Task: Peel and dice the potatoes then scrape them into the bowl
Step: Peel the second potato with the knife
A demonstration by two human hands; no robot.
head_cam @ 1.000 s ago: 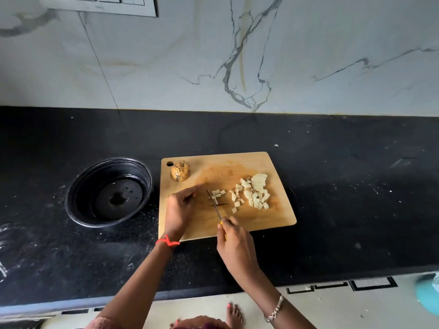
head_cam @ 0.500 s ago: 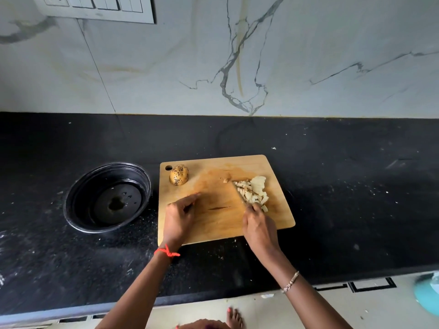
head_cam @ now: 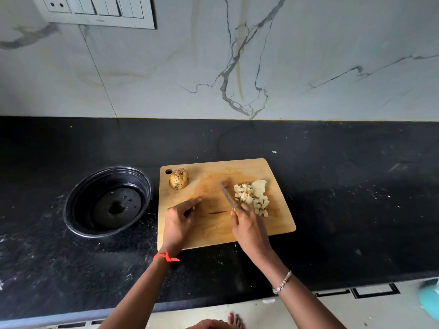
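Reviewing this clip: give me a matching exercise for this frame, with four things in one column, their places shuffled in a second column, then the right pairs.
Things
1. black round bowl
2. whole unpeeled speckled potato
3. pile of pale diced potato
4. small steel-bladed knife

Places
A. gripped in the right hand, blade just left of the dice
B. on the black counter, left of the wooden cutting board
C. far left corner of the board, beside its hanging hole
D. right half of the board

Pairs: 1-B, 2-C, 3-D, 4-A
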